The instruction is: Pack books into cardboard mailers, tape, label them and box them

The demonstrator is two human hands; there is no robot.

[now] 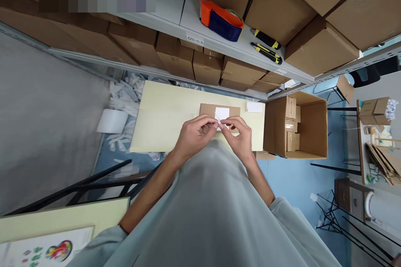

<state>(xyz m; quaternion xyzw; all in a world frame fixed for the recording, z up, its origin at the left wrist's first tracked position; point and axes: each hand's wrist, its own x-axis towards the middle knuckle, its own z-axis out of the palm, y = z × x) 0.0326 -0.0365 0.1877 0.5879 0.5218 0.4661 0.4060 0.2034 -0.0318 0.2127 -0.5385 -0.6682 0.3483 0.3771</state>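
Over flat cardboard (207,109), curled hands (194,134), thin white scrap (219,120) — pinched

White sliver (216,115) — too small to identify; brown cardboard (206,109) — partly hidden behind left hand (194,134) and right hand (240,137).

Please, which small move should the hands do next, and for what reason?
I would probably ease the right hand slightly aside while the left hand holds the thin white piece. Both hands appear to pinch at this piece over the white label on the brown cardboard, and they hide part of that label, so parting them may show whether the piece is free.
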